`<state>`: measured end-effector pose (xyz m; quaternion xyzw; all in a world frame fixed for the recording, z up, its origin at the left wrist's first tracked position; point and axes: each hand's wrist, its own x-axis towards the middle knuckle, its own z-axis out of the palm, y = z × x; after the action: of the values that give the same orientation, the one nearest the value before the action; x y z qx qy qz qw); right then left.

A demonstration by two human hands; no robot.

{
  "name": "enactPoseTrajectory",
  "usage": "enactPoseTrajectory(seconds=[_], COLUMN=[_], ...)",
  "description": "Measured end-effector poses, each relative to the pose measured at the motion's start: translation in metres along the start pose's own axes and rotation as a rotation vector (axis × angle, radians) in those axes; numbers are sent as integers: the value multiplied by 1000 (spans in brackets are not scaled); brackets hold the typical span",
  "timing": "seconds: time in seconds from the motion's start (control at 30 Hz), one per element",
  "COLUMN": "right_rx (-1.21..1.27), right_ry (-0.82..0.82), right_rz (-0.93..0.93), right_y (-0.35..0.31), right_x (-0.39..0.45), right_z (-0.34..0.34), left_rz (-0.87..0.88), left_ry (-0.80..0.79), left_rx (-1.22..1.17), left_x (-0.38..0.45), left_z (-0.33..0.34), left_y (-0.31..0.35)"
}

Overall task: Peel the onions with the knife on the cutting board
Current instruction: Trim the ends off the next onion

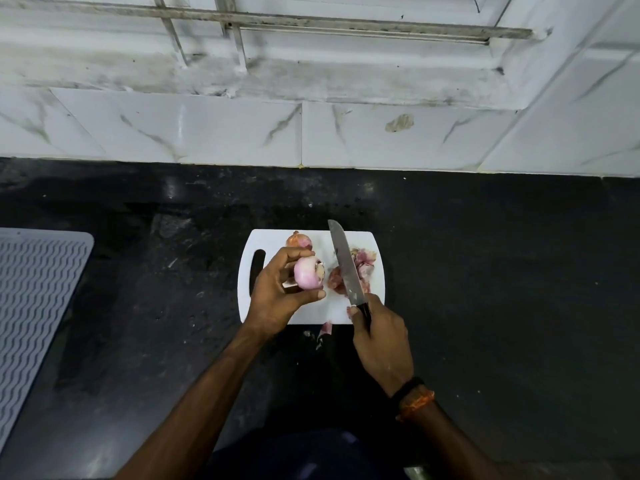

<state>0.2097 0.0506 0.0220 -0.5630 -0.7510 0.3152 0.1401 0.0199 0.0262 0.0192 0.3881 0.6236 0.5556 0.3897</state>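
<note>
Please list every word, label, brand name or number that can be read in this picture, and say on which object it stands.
None can be read.
knife: blade shows only dark spots, no brand mark.
cutting board: plain white, no print.
grey ribbed mat: wavy pattern only.
wall tiles: grey veins and a stain, no writing.
</note>
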Motion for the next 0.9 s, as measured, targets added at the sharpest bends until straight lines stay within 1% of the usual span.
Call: enactPoseTrajectory(seconds=[0.13,0.3,0.37,0.43,0.57,0.63,0.7,0.8,0.9], right_rx=[-27,-48,-82,-95,-55,30,191,477,712], right_ry=[-78,-107,-110,-94,-68,-64,-62,-102,-144], right_rz=[42,41,42,47,58,46,57,195,302], right_y=[1,1,3,3,2,0,-5,-14,-18], right_x=[2,-2,-1,2,6,3,-1,-2,0], right_z=[1,8,9,7,1,-3,-9,-18,-25], left_rz=[-12,-143,-163,-148,-113,-102,-104,-134,-183], left_ry=[-27,-51,-55,-61,-116,-149,-209,-284,-284], left_rx=[-144,-442,-464,-434,-409,-455,-519,-659,-836], left_x=[1,-3,-5,-7,-7,-7,-6,-6,-3], left_z=[0,0,0,-1,-3,-4,-5,-5,-4], left_y=[-1,1,1,1,-2,-2,-1,1,-1])
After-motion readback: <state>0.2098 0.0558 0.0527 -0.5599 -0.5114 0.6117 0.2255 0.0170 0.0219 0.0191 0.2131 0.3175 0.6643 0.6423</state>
